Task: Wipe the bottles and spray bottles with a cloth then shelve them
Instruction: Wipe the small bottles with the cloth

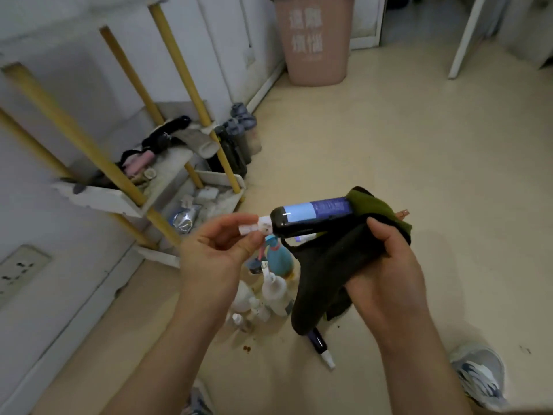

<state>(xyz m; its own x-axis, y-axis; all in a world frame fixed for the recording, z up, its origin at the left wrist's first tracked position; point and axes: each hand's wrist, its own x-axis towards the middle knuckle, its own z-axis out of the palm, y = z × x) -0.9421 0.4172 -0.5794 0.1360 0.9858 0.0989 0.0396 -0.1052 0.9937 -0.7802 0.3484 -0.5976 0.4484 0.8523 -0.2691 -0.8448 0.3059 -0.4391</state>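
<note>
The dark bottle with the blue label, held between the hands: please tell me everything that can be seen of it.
The dark bottle is slim and glossy, seemingly plastic, with a label light blue near the shoulder and dark blue beyond. It lies almost level in the air, white cap toward the left. The left hand pinches the cap; the base end is wrapped in a dark cloth with a green side, which the right hand grips.
</note>
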